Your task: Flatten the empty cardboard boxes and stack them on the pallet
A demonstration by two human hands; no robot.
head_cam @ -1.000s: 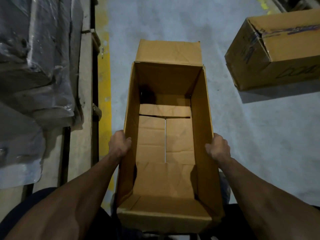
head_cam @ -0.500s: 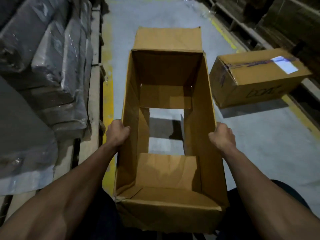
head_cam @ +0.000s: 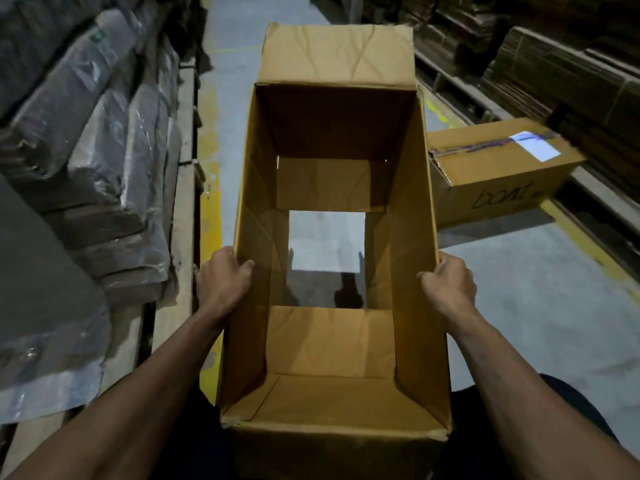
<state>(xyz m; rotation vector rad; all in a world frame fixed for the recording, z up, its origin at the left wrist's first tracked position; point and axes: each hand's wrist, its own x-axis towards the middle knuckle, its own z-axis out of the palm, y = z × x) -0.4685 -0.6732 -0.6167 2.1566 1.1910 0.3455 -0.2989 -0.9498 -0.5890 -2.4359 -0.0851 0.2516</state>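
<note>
A: Start at the grips. What are the hands doing?

B: The left hand (head_cam: 221,282) curls over the top edge of the left long wall of the open cardboard box (head_cam: 332,341), thumb inside and fingers outside. The right hand (head_cam: 450,289) clamps the right long wall the same way. Both grips are closed on the box.

A: Where does the box sit?

B: In the centre of the frame, held between the arms with its near end against the person's body. Its bottom flaps (head_cam: 330,183) hang open, so the grey floor (head_cam: 519,306) shows through the middle. A far top flap (head_cam: 337,53) sticks up at top centre.

A: How will it handle?

B: I judge it light and stiff along the panels but weak at the creased corners. With top and bottom open it should collapse if the two long walls are pushed in opposite directions. Holding mid-wall, as now, gives leverage; the torn near rim looks likely to rip.

A: And around it?

B: A taped carton (head_cam: 498,174) lies at the right, still to do. Wrapped bundles (head_cam: 86,168) fill the left, flattened cardboard stacks (head_cam: 561,64) the upper right.
</note>
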